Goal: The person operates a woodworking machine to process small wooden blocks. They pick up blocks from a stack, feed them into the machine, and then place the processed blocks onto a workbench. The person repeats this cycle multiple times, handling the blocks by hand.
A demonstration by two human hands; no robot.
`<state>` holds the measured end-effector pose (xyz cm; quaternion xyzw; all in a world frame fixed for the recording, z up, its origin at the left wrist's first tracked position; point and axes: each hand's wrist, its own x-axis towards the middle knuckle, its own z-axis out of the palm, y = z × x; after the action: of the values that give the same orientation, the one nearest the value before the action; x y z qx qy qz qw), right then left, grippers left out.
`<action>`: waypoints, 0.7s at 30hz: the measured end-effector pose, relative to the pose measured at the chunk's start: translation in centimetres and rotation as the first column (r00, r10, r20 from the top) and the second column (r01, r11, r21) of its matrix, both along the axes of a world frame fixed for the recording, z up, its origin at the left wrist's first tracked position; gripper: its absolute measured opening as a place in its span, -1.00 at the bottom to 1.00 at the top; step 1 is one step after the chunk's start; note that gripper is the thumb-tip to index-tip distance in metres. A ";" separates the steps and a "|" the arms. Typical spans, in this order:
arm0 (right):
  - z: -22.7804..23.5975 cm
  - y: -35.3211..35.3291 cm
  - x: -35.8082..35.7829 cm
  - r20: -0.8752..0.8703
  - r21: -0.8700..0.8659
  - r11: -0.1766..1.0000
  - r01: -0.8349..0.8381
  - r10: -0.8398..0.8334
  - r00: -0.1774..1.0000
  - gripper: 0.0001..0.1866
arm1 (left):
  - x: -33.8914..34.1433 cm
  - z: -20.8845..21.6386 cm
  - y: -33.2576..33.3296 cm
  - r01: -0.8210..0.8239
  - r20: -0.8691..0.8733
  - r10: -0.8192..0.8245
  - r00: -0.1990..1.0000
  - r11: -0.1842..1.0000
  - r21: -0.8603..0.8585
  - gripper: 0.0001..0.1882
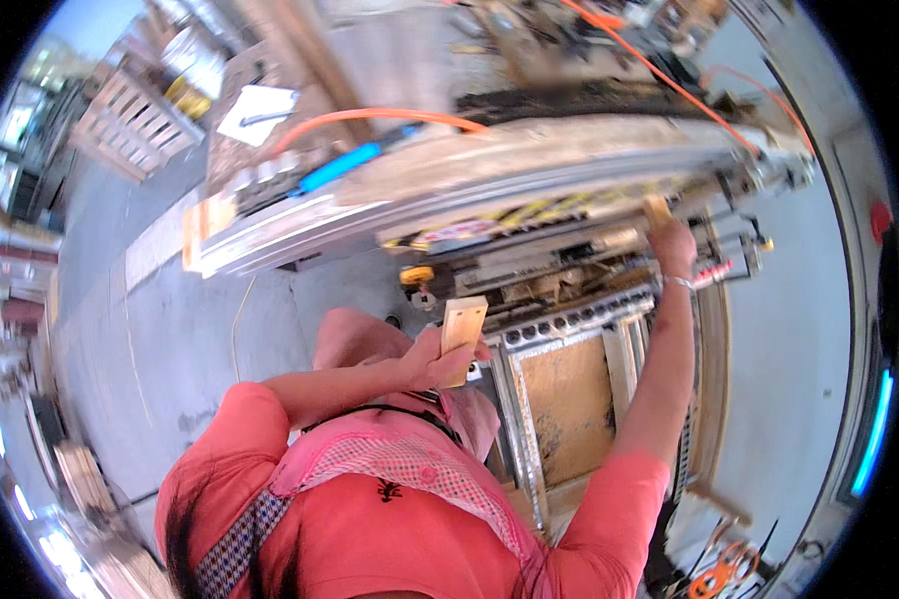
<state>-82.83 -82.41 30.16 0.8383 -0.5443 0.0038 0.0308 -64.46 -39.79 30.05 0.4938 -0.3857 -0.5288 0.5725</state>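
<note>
My left hand (438,361) is closed around a short, pale wooden block (463,324) with small holes near its upper end. It holds the block upright in front of my apron. My right arm reaches far to the right over the machine (559,262). At its end my right hand (673,246) is closed on a small piece of wood (657,211), slightly blurred, beside the machine's yellow-and-black striped edge (569,208). A metal strip with a row of dark round holes (579,317) runs between my hands.
A long rail with a wooden top (390,205) crosses ahead, carrying a blue-handled tool (340,168). An orange hose (390,115) loops over it. Below the machine sits a framed wooden panel (569,399). Slatted crate (135,125) and paper (257,115) are at far left.
</note>
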 end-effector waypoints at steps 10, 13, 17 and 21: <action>1.6 13.5 1.9 0.356 -0.250 0.963 0.098 -0.003 0.935 -0.47 | 15.8 -0.5 21.0 -0.841 0.194 0.842 0.503 0.427 0.331 -0.73; 1.2 18.9 2.4 0.504 -0.170 0.981 0.096 0.003 0.863 -0.49 | 26.6 -2.5 28.1 -0.945 0.344 0.905 0.252 0.154 0.288 -0.73; 2.7 28.0 6.4 0.399 -0.037 0.973 0.226 -0.193 0.896 -0.51 | 41.0 -5.2 38.2 -0.990 0.336 0.936 0.100 0.059 0.129 -0.67; 0.8 33.5 5.4 0.403 -0.030 0.970 0.242 -0.210 0.891 -0.49 | 52.8 -11.0 44.1 -0.975 0.306 0.938 0.162 0.104 0.198 -0.65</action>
<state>-77.48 -48.92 30.91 0.7490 -0.6325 0.1915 -0.0467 -11.70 4.32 19.04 0.7439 0.0976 -0.0662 0.6578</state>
